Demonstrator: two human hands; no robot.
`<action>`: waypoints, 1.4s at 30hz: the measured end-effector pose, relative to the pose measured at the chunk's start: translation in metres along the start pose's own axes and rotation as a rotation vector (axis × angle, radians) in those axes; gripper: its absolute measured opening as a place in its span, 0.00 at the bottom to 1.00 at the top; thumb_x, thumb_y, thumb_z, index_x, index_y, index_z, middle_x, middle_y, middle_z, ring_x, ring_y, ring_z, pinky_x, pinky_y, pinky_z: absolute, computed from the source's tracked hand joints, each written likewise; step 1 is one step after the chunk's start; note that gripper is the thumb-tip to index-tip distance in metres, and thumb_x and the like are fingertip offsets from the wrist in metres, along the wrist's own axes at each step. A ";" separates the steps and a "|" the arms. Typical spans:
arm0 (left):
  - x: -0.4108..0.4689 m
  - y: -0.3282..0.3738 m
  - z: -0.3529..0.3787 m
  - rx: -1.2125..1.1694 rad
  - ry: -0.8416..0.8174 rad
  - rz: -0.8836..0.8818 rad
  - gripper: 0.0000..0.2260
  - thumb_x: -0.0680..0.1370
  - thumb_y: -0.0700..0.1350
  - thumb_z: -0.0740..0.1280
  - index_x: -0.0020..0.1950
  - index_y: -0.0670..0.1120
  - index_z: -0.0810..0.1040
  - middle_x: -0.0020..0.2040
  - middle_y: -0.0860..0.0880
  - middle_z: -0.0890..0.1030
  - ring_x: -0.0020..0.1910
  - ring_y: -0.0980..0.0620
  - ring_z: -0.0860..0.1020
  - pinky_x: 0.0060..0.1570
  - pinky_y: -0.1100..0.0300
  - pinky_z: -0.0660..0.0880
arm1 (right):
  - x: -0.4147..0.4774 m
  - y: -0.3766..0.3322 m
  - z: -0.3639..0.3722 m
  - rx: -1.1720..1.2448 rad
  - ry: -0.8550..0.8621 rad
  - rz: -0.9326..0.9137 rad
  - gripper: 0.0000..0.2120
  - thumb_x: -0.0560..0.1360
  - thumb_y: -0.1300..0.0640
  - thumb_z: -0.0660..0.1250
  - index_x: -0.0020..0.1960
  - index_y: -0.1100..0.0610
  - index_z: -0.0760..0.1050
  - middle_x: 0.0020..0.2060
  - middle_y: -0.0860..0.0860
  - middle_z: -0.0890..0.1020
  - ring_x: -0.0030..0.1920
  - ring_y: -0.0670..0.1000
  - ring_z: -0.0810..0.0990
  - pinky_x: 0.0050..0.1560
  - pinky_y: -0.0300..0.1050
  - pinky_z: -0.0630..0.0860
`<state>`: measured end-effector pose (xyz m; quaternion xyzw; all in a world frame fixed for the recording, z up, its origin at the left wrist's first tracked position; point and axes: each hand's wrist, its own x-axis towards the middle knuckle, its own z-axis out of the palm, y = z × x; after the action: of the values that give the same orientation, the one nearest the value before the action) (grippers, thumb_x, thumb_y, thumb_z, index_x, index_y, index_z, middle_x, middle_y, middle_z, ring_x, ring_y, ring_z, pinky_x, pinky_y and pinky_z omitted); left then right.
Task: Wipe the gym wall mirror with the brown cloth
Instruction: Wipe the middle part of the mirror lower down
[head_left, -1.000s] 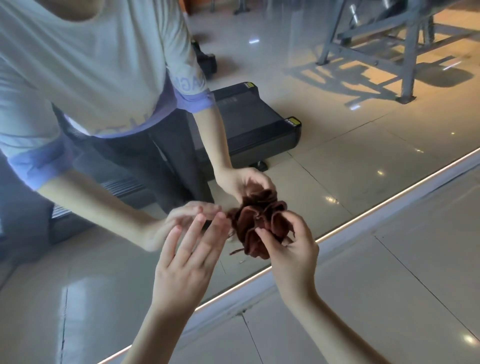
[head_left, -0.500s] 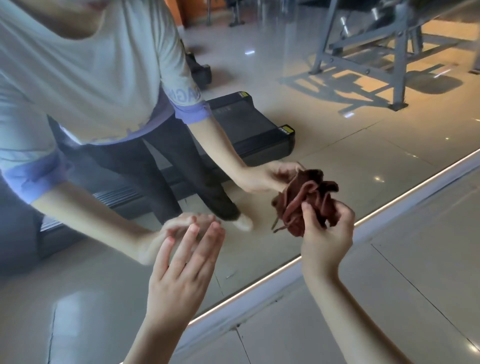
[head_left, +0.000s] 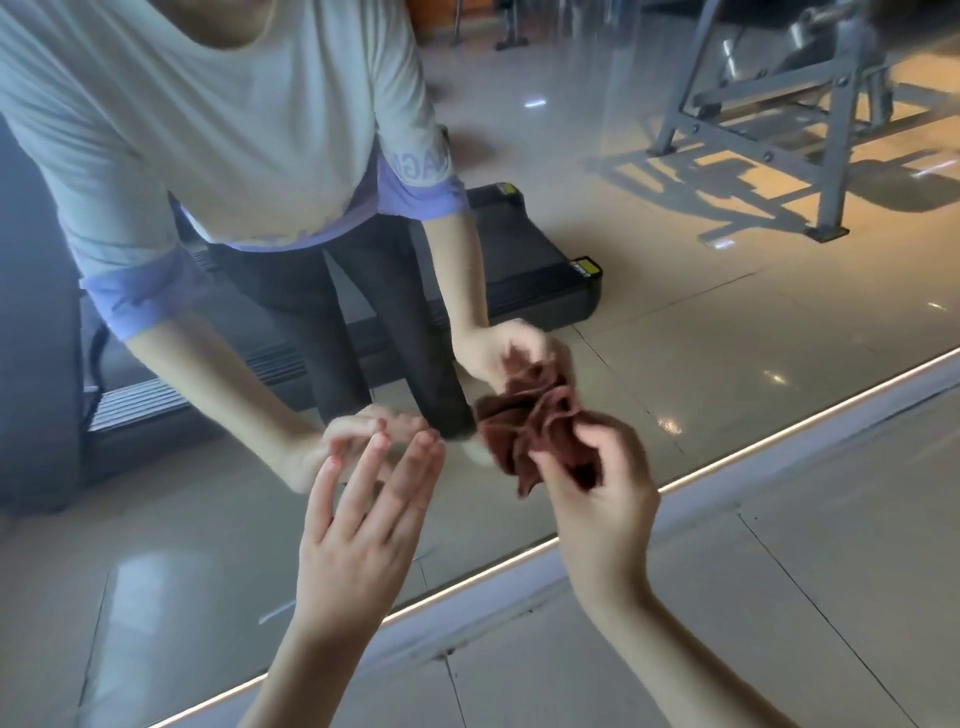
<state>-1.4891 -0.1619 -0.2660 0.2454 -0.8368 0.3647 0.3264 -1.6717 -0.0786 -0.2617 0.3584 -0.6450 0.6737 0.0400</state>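
We hold the brown cloth (head_left: 535, 436) in our right hand (head_left: 597, 504), in the middle of the frame. Our fingers and thumb curl round it and pinch it tight. The cloth is all bunched up in a ball with lots of folds, so it has no long side to line up. It sticks out past our fingertips, up and to the left in the frame, toward the mirror (head_left: 727, 332). The cloth and its twin in the glass look joined, so we think it is touching or very near, but we cannot tell for sure.

Our left hand (head_left: 363, 530) is just to the left of the cloth, lower in the frame. It is flat, with straight fingers, and holds nothing. Its fingertips point at the glass. The right hand has the cloth, so we think the right hand should do the wiping.

The cloth is low on the mirror, near the bright strip (head_left: 810, 423) along the mirror's bottom edge. Below the strip is the tiled floor (head_left: 779, 597). There is lots of glass above and to both sides, so we have room to rub up and sideways, but only a little room down. In the glass we see a black treadmill (head_left: 524, 270) and a metal gym frame (head_left: 831, 130).
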 end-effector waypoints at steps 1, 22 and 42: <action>0.000 0.000 0.000 0.004 -0.004 0.001 0.31 0.69 0.39 0.74 0.72 0.44 0.72 0.80 0.47 0.59 0.80 0.46 0.54 0.77 0.45 0.54 | 0.001 -0.001 -0.002 -0.002 -0.068 -0.047 0.10 0.68 0.65 0.75 0.48 0.64 0.79 0.46 0.53 0.81 0.47 0.49 0.80 0.49 0.34 0.76; 0.028 0.021 -0.003 -0.058 0.004 -0.083 0.27 0.72 0.41 0.72 0.71 0.43 0.71 0.74 0.48 0.62 0.72 0.43 0.61 0.75 0.44 0.56 | 0.031 0.010 -0.014 0.002 0.053 -0.127 0.09 0.70 0.65 0.76 0.45 0.66 0.78 0.46 0.54 0.81 0.48 0.44 0.79 0.50 0.34 0.76; 0.028 0.027 0.001 -0.044 0.017 -0.087 0.27 0.71 0.37 0.69 0.71 0.43 0.72 0.74 0.48 0.63 0.73 0.41 0.61 0.76 0.44 0.55 | 0.004 0.018 0.012 -0.027 0.037 0.234 0.34 0.78 0.38 0.62 0.77 0.55 0.60 0.77 0.58 0.61 0.76 0.57 0.63 0.69 0.59 0.71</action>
<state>-1.5256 -0.1512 -0.2579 0.2713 -0.8302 0.3338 0.3546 -1.6787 -0.0936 -0.2758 0.2673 -0.6908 0.6714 -0.0221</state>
